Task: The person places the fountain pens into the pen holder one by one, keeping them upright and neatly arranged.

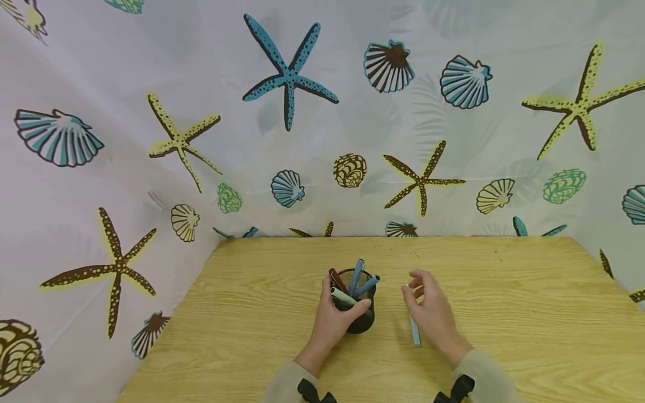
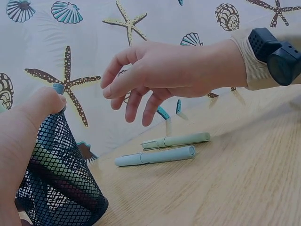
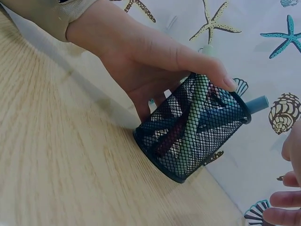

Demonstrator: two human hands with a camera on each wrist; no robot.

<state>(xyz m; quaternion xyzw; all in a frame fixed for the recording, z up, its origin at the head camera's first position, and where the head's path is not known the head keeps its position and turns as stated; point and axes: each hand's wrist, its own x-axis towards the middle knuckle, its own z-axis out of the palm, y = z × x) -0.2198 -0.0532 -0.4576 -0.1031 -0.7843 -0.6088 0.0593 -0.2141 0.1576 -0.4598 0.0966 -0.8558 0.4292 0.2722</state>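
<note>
My left hand [image 1: 333,323] grips a black mesh pen cup [image 3: 193,127] round its side, the thumb lying at the rim. Two blue pens [image 1: 356,277], a dark red pen [image 1: 336,278] and a pale green pen [image 1: 342,296] stick out of the cup. To the right, my right hand [image 1: 434,310] hovers over the table with loosely bent fingers and holds nothing. Below it, a light blue pen [image 2: 157,156] and a light green pen [image 2: 181,140] lie side by side on the wood. In the head view the right hand partly covers them.
A wood-grain table [image 1: 242,313] carries everything. Behind it and along its sides hangs a white curtain [image 1: 322,112] printed with starfish and shells. Black devices [image 2: 277,56] are strapped at the wrists over beige sleeves.
</note>
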